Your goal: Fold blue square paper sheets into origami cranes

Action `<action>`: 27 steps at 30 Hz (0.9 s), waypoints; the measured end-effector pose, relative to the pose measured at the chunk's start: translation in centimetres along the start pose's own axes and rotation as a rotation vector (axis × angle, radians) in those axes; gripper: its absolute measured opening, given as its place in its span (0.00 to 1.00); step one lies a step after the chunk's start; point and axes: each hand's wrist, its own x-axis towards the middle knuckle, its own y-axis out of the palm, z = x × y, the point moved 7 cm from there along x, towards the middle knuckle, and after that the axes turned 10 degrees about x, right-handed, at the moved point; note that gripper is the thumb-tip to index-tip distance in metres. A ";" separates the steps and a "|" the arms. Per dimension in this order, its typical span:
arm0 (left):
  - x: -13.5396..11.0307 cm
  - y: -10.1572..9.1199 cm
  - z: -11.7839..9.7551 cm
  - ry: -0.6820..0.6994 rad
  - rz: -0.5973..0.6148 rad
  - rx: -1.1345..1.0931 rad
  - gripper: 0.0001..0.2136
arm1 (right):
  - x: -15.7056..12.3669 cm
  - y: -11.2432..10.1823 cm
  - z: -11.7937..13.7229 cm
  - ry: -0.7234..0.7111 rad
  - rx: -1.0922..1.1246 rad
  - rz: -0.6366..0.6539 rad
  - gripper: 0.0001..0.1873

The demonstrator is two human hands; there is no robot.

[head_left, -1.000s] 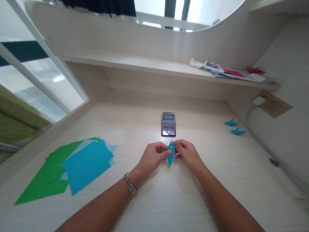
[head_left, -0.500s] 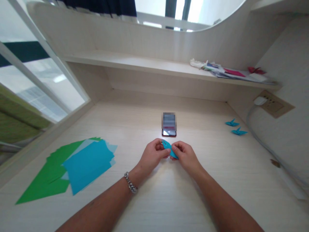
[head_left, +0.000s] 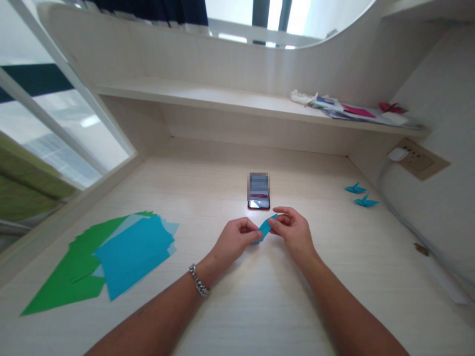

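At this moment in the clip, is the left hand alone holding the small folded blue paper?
No, the left hand pinches one end of the folded blue paper while the right hand grips the other.

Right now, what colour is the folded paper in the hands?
The folded paper is bright blue, seen in the head view.

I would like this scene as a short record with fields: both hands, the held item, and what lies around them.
Left hand: pinches the lower end of the folded blue paper
Right hand: holds the upper end
Left wrist: metal bracelet
Beyond hands: phone, lying on the desk; screen blurred
Left side: blue sheets, partly over green sheets
Right side: two small blue paper figures
Shelf: papers toward its right end
Right wall: socket with white plug
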 end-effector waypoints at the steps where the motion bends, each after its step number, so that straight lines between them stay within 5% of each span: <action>1: -0.1 0.1 -0.2 0.023 0.011 0.032 0.07 | 0.0 -0.1 0.2 -0.013 0.010 -0.017 0.21; 12: 0.1 -1.2 -0.5 0.157 -0.124 -0.029 0.10 | -0.3 0.3 0.1 -0.095 -0.141 -0.024 0.13; 27: -0.1 -0.6 -1.3 0.115 -0.037 -0.012 0.07 | -0.7 1.7 0.0 0.062 -0.107 0.176 0.13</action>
